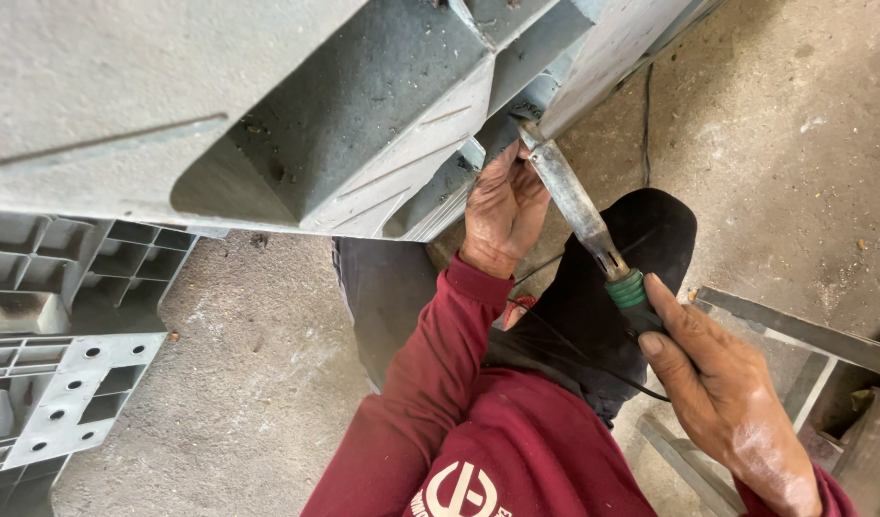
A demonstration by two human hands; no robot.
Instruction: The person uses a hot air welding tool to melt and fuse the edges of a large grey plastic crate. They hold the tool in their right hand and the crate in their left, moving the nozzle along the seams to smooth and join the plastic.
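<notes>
Head view: the right hand (722, 397) is wrapped around the dark grip of a long heating iron (579, 211) with a green collar, its grey metal shaft running up to a tip pressed against the rib of a big grey plastic pallet (363, 124) that fills the top of the picture. The left hand (502, 206) lies with its fingers curled against the pallet's edge right beside the tip, steadying the spot; I cannot tell whether it pinches anything small there. To do this well, I judge the tip should stay flat on the seam and move slowly, the left fingers kept just clear of the hot metal, and the thin black cord (574, 359) crossing the lap kept slack. Counted: one iron, one cord, two hands, one pallet overhead, and a second ribbed grey pallet (67, 373) lying on the dusty floor at left, plus one metal frame (823, 364) at right
</notes>
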